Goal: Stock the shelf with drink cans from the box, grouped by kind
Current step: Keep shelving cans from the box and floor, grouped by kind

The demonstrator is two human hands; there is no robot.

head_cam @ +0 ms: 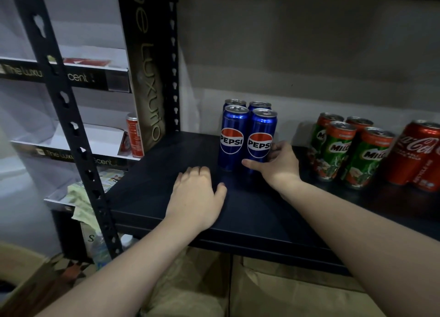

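Gripping the front-right Pepsi can (261, 140) low on its body with the right hand (277, 165), thumb across the front near the base, fingers curling round the right side and behind; can standing upright, long axis vertical, directly ahead of the palm and touching its neighbour in the four-can Pepsi group (246, 130). Resting the left hand (197, 192) palm down on the dark shelf board (154, 173), fingers loosely spread, holding nothing, lying just in front and to the left of the Pepsi group, so farther from the held can than the right. Standing to the right, well apart from the blue cans: Milo cans (350, 147) in their own cluster, then Coca-Cola cans (419, 152) at the frame edge. Judging the step in hand as seating or squaring this can within its kind. Showing cardboard boxes (273, 290) below the shelf; contents hidden. Noting one stray red can (135, 135) on the adjacent white display unit (95, 135) to the left.
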